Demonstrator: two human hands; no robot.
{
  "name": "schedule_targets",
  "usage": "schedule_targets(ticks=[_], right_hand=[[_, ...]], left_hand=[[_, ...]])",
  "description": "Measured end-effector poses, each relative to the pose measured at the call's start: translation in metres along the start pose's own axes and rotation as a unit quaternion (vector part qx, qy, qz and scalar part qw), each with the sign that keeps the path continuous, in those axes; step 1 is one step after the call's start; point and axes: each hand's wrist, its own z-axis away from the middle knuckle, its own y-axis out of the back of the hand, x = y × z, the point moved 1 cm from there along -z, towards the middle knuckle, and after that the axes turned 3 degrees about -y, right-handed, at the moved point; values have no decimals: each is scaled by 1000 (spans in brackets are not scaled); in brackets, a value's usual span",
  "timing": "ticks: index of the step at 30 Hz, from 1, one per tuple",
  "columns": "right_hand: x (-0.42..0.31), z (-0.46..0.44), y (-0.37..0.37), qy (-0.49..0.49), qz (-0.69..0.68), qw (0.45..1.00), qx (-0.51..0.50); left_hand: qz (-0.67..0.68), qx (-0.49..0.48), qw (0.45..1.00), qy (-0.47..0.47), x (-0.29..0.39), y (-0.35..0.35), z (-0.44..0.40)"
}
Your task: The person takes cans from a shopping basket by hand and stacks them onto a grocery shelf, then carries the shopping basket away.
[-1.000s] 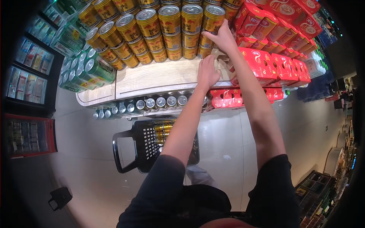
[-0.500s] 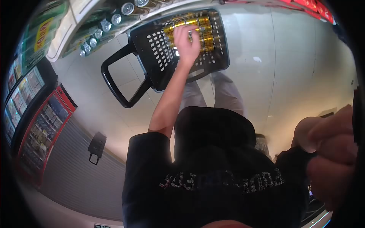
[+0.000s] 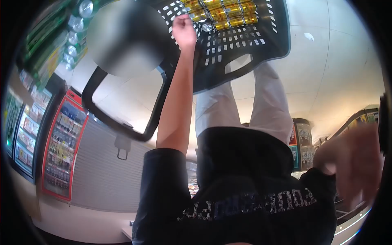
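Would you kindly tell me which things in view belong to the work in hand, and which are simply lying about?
Apparently in use:
- black basket
- gold cans inside it
- left hand, over the basket

Apparently just around:
- silver-topped cans, upper left
- red-framed cabinet
- farther, blurred basket

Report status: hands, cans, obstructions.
Left hand at basket, beside gold cans, grip unclear. Right hand raised, blurred, grip unreadable. Gold cans lying in basket. Left forearm crosses in front of basket.
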Motion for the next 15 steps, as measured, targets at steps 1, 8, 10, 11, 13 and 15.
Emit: schedule_targets(ticks=[1, 8, 10, 11, 13, 15], right_hand=[[41, 1, -31, -76, -37, 996, 5], [402, 64, -264, -619, -316, 711, 106], [495, 77, -300, -675, -244, 696, 31], [506, 66, -315, -684, -265, 671, 110], [517, 35, -336, -686, -297, 649, 139], [558, 23, -359, -689, -307, 639, 150]], left_hand=[[-97, -89, 991, 7, -29, -6, -7], [-369, -374, 850, -35, -151, -68, -4], [-387, -351, 850, -67, -156, -96, 0], [-408, -354, 836, -97, -164, -111, -1], [-430, -323, 830, -146, -187, -135, -5], [-439, -301, 825, -191, -213, -155, -12]])
